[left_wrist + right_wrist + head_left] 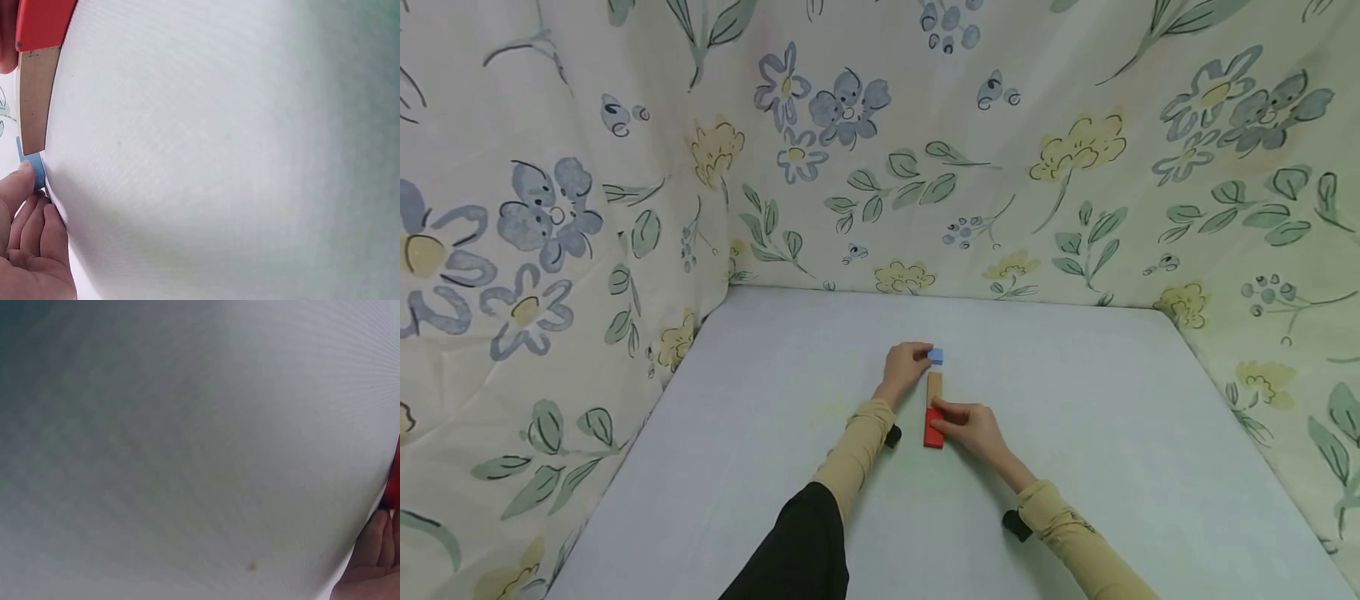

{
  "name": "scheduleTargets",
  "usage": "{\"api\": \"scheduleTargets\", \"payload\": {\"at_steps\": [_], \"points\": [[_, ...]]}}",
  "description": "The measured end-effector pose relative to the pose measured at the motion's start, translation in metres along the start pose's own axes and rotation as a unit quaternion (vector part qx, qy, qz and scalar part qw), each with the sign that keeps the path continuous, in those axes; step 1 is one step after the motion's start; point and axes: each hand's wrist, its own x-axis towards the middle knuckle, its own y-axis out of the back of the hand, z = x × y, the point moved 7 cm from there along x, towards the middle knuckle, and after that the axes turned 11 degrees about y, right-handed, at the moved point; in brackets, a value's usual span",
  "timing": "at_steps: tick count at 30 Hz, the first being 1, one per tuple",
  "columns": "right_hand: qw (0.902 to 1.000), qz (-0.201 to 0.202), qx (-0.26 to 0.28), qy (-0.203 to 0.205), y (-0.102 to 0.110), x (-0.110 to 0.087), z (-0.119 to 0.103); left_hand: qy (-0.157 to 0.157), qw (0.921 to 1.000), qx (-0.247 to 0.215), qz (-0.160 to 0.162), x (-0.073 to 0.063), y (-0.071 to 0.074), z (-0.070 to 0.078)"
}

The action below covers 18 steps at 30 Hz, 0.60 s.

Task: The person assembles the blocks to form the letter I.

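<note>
My left hand (pixel 905 369) pinches a small blue block (pixel 936 357) between thumb and fingers, just beyond the far end of a plain wooden block (pixel 934 387). In the left wrist view the blue block (pixel 39 175) overlaps the end of the wooden block (pixel 36 103). Nearer to me, a red block (pixel 933 440) lies end to end with the wooden one, forming a straight row. Thumb and fingers of my right hand (pixel 976 427) grip the red block from its right side. Only an edge of the red block (pixel 394 481) shows in the right wrist view.
The blocks lie on a white-covered table (pixel 760 375). A floral cloth (pixel 880 167) hangs behind the table and along both sides. Small black devices (pixel 1017 526) sit under both wrists, and a dark sleeve (pixel 801 542) covers part of the left arm.
</note>
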Motion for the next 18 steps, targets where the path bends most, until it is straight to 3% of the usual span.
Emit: {"api": "scheduleTargets", "payload": {"at_steps": [11,18], "points": [[1.0000,-0.001,-0.001,0.001,-0.0016,-0.0004,-0.0019,0.008,0.9996,-0.026,-0.004,-0.0037,0.0034,-0.0037],[0.9999,0.001,-0.014,0.003,0.0006,0.0010,-0.0016,0.010,0.9974,-0.067,-0.025,-0.0050,0.0060,-0.0083]]}}
